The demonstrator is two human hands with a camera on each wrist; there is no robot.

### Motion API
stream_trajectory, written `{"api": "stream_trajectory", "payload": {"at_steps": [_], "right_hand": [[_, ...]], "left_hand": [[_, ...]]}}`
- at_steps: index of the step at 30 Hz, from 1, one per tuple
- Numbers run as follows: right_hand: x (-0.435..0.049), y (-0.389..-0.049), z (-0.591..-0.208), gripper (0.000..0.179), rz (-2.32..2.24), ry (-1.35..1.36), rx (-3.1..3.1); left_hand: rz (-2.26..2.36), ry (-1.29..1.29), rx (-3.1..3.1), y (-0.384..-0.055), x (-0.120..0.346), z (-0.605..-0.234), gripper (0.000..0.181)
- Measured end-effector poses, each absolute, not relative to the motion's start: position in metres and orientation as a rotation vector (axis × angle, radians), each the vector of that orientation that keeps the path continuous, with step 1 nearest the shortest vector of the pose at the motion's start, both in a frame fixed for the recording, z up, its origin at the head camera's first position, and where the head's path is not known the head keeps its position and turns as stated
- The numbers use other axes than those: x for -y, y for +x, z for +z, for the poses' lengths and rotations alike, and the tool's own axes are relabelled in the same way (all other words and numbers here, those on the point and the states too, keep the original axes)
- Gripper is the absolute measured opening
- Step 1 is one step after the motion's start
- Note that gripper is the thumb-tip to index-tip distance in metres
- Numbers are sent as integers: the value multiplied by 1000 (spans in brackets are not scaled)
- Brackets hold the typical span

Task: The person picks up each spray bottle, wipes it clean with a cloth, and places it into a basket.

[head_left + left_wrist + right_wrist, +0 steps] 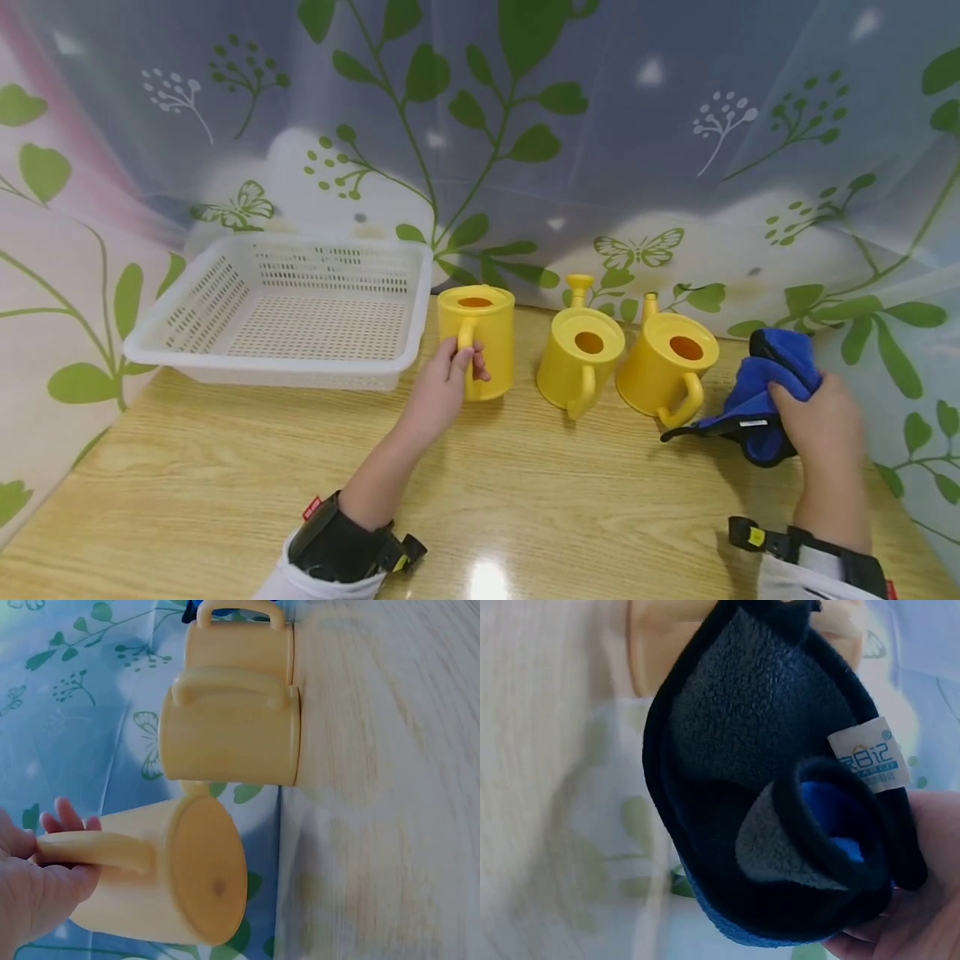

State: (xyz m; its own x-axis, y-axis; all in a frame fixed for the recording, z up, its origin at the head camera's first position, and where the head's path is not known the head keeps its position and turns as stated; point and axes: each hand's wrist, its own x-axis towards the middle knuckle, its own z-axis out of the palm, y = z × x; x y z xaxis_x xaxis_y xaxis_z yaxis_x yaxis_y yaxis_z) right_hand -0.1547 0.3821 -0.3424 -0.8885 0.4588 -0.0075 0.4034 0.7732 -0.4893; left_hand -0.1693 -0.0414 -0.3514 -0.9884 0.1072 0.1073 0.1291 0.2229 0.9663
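Observation:
My left hand [442, 379] grips the handle of a yellow watering can [497, 346] beside the basket. In the left wrist view this watering can [135, 889] is tilted and its round base shows. Two more yellow watering cans, a middle one [564, 367] and a right one [648, 375], stand upright on the table with handles toward me and spouts toward the backdrop. At the right, my right hand [828, 421] holds a bunched blue cloth [780, 379]. Its grey side, black edging and white label [870, 754] appear in the right wrist view; the fingertips are partly hidden behind it.
A white perforated plastic basket [408, 333] stands at the back left of the wooden table [570, 500]. A curtain [637, 142] printed with leaves and butterflies hangs right behind the watering cans and around the sides.

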Motion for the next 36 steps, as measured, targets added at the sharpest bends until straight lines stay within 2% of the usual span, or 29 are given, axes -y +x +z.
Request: {"api": "stream_trajectory", "payload": {"at_steps": [8, 20, 30, 36], "right_hand": [[-374, -146, -323, 73, 842, -758, 2670], [-341, -129, -297, 68, 826, -699, 2433], [-298, -119, -280, 60, 755, -294, 2379], [-271, -121, -280, 56, 728, 8, 2316]], "left_hand": [[-2033, -270, 2307, -168, 41, -344, 24], [-2310, -348, 1942, -170, 32, -328, 24], [-2527, -121, 1769, -169, 13, -318, 30], [-2618, -117, 1695, -170, 9, -315, 31]]}}
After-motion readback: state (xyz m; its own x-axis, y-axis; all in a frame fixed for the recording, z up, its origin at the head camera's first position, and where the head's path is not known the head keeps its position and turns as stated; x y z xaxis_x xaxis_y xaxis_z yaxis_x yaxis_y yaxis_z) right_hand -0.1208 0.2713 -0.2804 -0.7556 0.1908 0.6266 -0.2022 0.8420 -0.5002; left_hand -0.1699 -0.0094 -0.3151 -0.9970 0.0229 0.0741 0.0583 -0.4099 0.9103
